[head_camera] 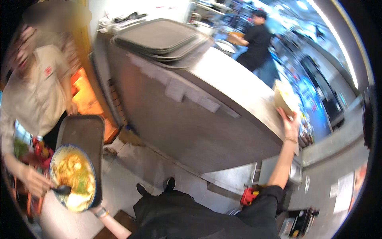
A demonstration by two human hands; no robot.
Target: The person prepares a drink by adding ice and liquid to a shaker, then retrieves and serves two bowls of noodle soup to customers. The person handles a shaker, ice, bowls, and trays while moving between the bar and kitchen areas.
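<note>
My right hand (290, 119) grips a pale, deep bowl (283, 97) from below at the counter's far right end. Light yellow contents show at its mouth. At lower left, my left hand (95, 208) reaches to the near end of a dark serving tray (82, 130). A large blue-rimmed bowl (74, 170) of yellow-orange food with green garnish is over the tray. My left fingers are hidden, so whether they hold tray or bowl is unclear. A co-worker's hand (37, 180) is at a black spoon (62, 190) in that bowl; their other hand (71, 107) is at the tray's far end.
A light-topped counter (235, 80) curves ahead, bearing stacked dark trays (161, 34) and hung paper slips (176, 89). The co-worker (35, 86) stands close at left. Beyond the counter, another person (256, 41) in black handles a container. A red item (248, 195) sits low at right.
</note>
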